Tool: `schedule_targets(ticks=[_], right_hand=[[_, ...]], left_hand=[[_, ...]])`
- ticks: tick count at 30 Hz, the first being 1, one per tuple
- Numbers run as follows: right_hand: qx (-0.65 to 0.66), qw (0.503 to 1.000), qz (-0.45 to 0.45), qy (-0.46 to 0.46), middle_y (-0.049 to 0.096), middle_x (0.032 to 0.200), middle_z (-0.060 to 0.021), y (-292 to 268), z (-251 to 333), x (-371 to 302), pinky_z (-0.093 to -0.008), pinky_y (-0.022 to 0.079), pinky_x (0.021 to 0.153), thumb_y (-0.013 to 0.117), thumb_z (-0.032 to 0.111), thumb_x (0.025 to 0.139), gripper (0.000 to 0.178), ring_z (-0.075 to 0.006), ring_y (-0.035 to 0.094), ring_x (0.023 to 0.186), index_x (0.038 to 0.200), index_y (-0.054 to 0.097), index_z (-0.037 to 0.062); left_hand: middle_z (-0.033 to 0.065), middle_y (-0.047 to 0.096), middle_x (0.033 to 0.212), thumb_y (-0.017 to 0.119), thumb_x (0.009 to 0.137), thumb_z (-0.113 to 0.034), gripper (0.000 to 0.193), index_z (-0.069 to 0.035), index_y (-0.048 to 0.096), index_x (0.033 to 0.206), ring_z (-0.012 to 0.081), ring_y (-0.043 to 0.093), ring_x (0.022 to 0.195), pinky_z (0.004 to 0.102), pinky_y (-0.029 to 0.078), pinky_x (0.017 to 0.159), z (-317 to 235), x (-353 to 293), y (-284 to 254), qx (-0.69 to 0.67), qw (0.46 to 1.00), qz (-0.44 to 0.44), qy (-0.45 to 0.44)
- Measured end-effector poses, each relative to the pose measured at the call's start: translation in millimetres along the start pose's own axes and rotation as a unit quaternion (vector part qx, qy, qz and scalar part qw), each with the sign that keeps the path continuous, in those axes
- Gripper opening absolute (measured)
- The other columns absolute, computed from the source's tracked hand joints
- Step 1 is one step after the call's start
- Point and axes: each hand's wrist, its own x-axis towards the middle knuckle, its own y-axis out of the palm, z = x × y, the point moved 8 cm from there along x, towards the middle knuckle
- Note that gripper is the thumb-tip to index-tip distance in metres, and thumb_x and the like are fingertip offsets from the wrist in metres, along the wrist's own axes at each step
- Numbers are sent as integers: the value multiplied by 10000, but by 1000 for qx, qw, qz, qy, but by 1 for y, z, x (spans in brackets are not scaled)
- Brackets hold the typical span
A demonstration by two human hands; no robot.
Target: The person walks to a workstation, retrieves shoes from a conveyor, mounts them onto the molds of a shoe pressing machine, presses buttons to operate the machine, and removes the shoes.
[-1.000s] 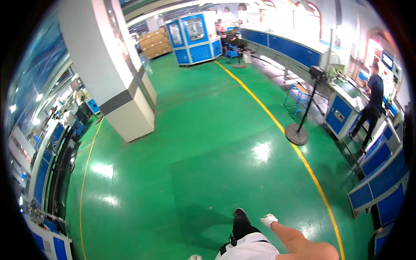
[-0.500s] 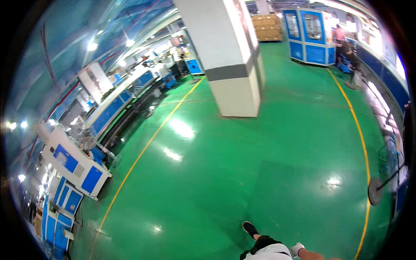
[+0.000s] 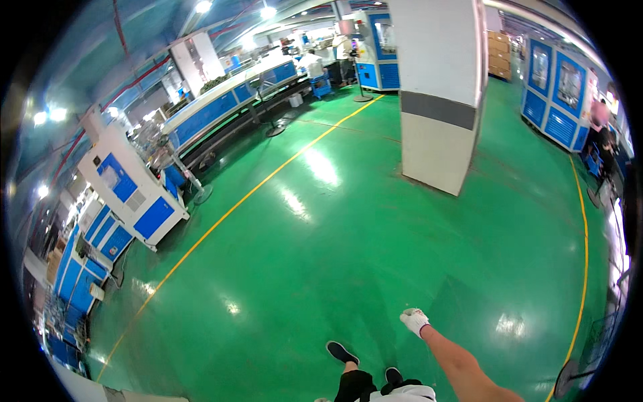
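Observation:
My right hand (image 3: 414,322), in a white knit glove with a dark-edged cuff, hangs in the air over the green floor (image 3: 301,268). Its fingers look curled in, and no object shows in them. The bare right forearm comes in from the lower edge. A small white patch at the bottom edge, left of my dark shorts (image 3: 355,385), may be part of my gloved left hand; its fingers are hidden. Below me are my dark shoes (image 3: 342,352), one ahead of the other.
A white and grey pillar (image 3: 435,134) stands ahead, right of centre. White-and-blue machines (image 3: 134,187) line the left side behind a yellow floor line (image 3: 248,195). A blue-and-white cabin (image 3: 554,94), a seated person (image 3: 598,127) and a round stand base (image 3: 566,380) are at the right. Cartons (image 3: 499,55) are stacked behind.
The view has turned left, so the pillar and cabin sit further right. My right hand has swung up and forward into fuller view. My feet have changed position.

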Motion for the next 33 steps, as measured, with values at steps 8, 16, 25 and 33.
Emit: schedule_targets(ticks=[8,16,25,33], right_hand=[[-438,843,292,-110,673,1262,-195,176,32,53,-433,485,1055,521,433,937,493,-336,620,1222,1275,675,110],[-313,916,241,68,731,1151,-150,261,-21,138,-438,526,979,636,492,873,474,-322,696,1101,1214,680,166],[-245,939,221,-94,738,1079,-207,342,278,323,-449,558,902,498,469,903,475,-370,704,1060,907,775,83],[-323,916,238,8,563,1454,-174,330,353,498,-424,443,1116,572,488,839,648,-327,543,1345,1316,649,56]], left_hand=[[224,640,1154,576,949,-258,266,-145,624,1186,422,613,1049,547,503,864,26,180,-135,14,994,-90,66],[268,626,1281,555,938,-491,536,-60,674,1234,444,581,1182,502,476,1011,-11,285,-280,-192,977,-89,-19],[231,715,1098,578,928,-452,456,-64,733,1110,431,667,1007,511,531,872,-20,406,-346,-91,994,-50,45],[232,691,1178,601,922,-422,400,-86,736,1091,416,644,1072,502,515,922,-97,501,-483,-182,973,-117,-74]])
